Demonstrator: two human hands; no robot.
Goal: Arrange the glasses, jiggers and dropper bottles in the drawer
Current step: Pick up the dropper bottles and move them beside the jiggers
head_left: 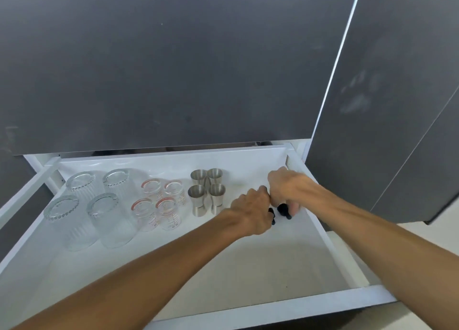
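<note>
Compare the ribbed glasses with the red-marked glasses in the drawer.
The ribbed glasses are taller and wider; the red-marked glasses are clearly smaller. The ribbed glasses have fluted, unprinted walls; the red-marked glasses have smooth walls with red printed lines. The ribbed glasses stand at the drawer's left; the red-marked glasses stand beside them, nearer the jiggers. Both are clear, upside down and grouped in fours.

We take this for a kitchen or home bar: a white pull-out drawer under flat dark grey cabinet fronts, with upturned ribbed glasses, red-marked measuring glasses and steel jiggers standing in neat groups inside.
</note>
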